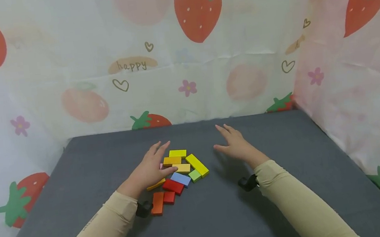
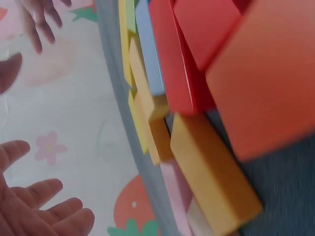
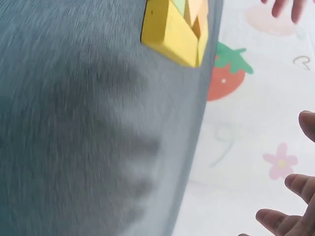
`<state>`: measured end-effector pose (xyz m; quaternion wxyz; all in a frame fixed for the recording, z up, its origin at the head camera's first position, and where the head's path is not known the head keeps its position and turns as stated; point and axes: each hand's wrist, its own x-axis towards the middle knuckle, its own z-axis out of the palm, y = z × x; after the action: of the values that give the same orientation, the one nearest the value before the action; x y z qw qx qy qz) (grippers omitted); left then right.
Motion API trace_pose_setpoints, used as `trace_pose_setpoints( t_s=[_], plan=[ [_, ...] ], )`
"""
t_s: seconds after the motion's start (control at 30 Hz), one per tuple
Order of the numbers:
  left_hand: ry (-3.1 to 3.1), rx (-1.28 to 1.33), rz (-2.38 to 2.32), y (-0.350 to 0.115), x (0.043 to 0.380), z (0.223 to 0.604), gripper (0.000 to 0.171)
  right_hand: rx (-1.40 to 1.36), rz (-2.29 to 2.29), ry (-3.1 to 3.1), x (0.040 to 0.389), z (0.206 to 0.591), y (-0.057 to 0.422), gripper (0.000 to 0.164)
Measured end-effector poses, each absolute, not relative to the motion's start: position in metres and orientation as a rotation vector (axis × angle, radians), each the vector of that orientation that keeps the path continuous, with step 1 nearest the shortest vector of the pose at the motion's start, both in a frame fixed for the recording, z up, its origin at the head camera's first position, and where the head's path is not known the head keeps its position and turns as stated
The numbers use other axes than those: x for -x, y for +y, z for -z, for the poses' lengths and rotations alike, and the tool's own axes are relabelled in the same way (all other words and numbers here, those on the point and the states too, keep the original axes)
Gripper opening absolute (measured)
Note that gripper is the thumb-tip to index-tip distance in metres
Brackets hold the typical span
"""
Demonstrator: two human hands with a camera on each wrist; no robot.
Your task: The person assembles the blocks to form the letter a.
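Note:
Several coloured blocks lie loosely grouped on the dark grey table. Over the group's left side hovers my left hand [image 1: 150, 170], fingers spread and holding nothing; it partly hides a pink block [image 1: 161, 166]. Closest below that hand are an orange-yellow block [image 1: 156, 184], a tan block [image 1: 182, 168] and a red block [image 1: 173, 186]. My right hand [image 1: 237, 147] is raised to the right of the group, also spread and holding nothing. A long yellow block [image 1: 197, 165] is the one nearest to it. In the left wrist view an orange block [image 2: 270, 78] looms large.
The grey tabletop [image 1: 221, 219] extends around the blocks. Behind it hangs a pale curtain [image 1: 185, 72] with strawberry prints, and similar cloth covers both sides. Black bands [image 1: 248, 183] sit at the wrists.

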<state>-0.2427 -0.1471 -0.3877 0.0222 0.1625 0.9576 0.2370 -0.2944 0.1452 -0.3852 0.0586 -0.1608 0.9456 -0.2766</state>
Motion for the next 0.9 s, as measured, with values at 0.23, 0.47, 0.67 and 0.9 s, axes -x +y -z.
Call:
trace_pose_setpoints(
  t_s=[0.23,0.47,0.67,0.9],
  plan=[
    [2.97,-0.484,-0.777,-0.128,0.244,0.399,0.076,0.485,0.875,2.821,0.299,0.398,0.122,0.068],
    [2.953,-0.476,-0.769,-0.109,0.245,0.411,0.055,0.387,0.929,2.741,0.303,0.411,0.102,0.055],
    [2.914,-0.522,-0.788,-0.098,0.249,0.419,0.043,0.32,0.949,2.702,0.303,0.419,0.095,0.042],
    [2.896,-0.43,-0.763,-0.096,0.251,0.428,0.039,0.262,1.021,2.623,0.303,0.43,0.091,0.033]
  ],
)
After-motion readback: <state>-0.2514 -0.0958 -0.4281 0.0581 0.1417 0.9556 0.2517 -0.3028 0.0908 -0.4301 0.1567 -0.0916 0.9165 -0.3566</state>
